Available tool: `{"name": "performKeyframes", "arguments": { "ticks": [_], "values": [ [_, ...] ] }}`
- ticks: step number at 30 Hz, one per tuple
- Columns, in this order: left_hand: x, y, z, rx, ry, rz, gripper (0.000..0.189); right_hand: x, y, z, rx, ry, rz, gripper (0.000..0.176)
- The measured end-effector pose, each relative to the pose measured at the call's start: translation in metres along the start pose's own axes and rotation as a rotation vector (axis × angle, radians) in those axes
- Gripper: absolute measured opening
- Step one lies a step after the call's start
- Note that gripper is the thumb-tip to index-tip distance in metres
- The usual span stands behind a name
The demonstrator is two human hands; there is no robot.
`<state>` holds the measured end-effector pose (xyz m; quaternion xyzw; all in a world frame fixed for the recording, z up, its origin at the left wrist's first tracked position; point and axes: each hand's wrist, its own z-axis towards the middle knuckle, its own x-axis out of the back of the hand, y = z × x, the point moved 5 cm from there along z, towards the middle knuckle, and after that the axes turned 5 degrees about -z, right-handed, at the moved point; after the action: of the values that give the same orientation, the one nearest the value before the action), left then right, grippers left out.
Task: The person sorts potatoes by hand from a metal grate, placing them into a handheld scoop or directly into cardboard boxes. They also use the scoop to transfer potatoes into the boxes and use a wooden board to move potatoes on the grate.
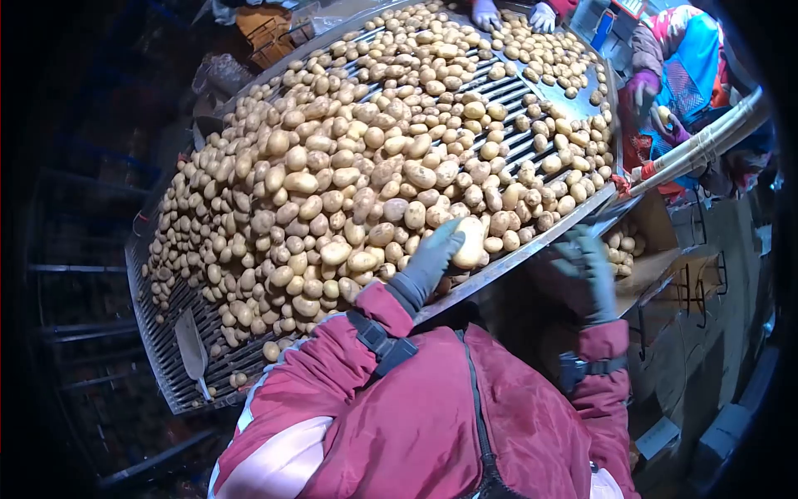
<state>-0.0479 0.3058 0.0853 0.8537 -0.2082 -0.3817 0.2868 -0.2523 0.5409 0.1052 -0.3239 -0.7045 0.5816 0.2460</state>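
Observation:
My left hand (431, 259), in a grey-green glove, is closed on a large pale potato (470, 243) at the near edge of the slatted sorting table (544, 244). Beside and beyond it spreads a wide heap of potatoes (332, 179) of mixed sizes. Just outside the table's metal rim, my right hand (588, 270) wears a matching glove and is smeared by motion. It is next to a cardboard box (652, 229) with potatoes inside; whether its fingers hold anything cannot be made out.
A metal scoop (191, 345) lies on the bare slats at the left. Across the table, another person's gloved hands (514, 15) are by the potatoes. At the right, a person in purple gloves (644, 87) holds a potato near a pale curved pipe (706, 145).

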Motion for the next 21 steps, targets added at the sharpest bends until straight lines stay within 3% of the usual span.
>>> {"name": "performKeyframes", "arguments": {
  "ticks": [1, 2, 3, 4, 5, 6, 8, 10, 12, 13, 14, 16, 17, 18, 20, 21],
  "values": [
    [0.010, -0.003, 0.009, -0.554, -0.050, 0.750, 0.029, -0.054, -0.001, -0.005, -0.322, -0.056, 0.500, 0.029],
    [0.016, -0.017, 0.014, -0.248, -0.080, 0.442, 0.056, -0.098, 0.001, -0.014, -0.483, 0.014, 0.532, 0.033],
    [-0.005, 0.004, -0.012, -0.420, -0.143, 0.679, 0.057, -0.137, -0.004, -0.020, -0.618, -0.158, 0.569, 0.040],
    [-0.026, 0.023, -0.040, -0.588, -0.205, 0.916, 0.058, -0.144, 0.017, -0.015, -0.625, -0.165, 0.561, 0.040],
    [-0.012, 0.017, -0.041, -0.697, -0.175, 0.946, 0.053, -0.156, 0.054, -0.007, -0.629, -0.264, 0.601, 0.040],
    [0.005, 0.016, -0.037, -0.693, -0.169, 0.944, 0.053, -0.166, 0.073, -0.003, -0.631, -0.360, 0.648, 0.041],
    [0.045, 0.022, -0.019, -0.417, -0.121, 0.991, 0.045, -0.179, 0.039, -0.007, -0.643, -0.316, 0.594, 0.041],
    [0.075, 0.052, -0.011, -0.423, 0.070, 1.089, 0.039, -0.174, 0.038, -0.002, -0.659, -0.272, 0.537, 0.041],
    [0.096, 0.074, 0.018, -0.591, 0.200, 0.788, 0.038, -0.164, 0.061, 0.015, -0.504, -0.378, 0.425, 0.047],
    [0.096, 0.081, 0.025, -0.394, 0.357, 0.667, 0.043, -0.160, 0.053, 0.017, -0.506, -0.380, 0.426, 0.047],
    [0.083, 0.098, 0.037, -0.649, 0.314, 1.045, 0.052, -0.156, 0.044, 0.017, -0.532, -0.430, 0.473, 0.049],
    [0.063, 0.107, 0.066, -0.638, 0.305, 1.252, 0.060, -0.146, 0.023, 0.017, -0.561, -0.469, 0.521, 0.052],
    [0.055, 0.096, 0.080, -0.530, 0.347, 1.448, 0.070, -0.137, 0.016, 0.017, -0.582, -0.402, 0.545, 0.046],
    [0.055, 0.077, 0.091, -0.780, 0.488, 1.752, 0.072, -0.129, 0.009, 0.017, -0.601, -0.333, 0.567, 0.041],
    [0.060, 0.075, 0.116, -0.665, 0.489, 1.579, 0.069, -0.111, 0.008, 0.022, -0.649, -0.247, 0.638, 0.042],
    [0.063, 0.077, 0.130, -0.585, 0.449, 1.596, 0.061, -0.103, 0.015, 0.026, -0.695, -0.304, 0.736, 0.045]
  ]
}}
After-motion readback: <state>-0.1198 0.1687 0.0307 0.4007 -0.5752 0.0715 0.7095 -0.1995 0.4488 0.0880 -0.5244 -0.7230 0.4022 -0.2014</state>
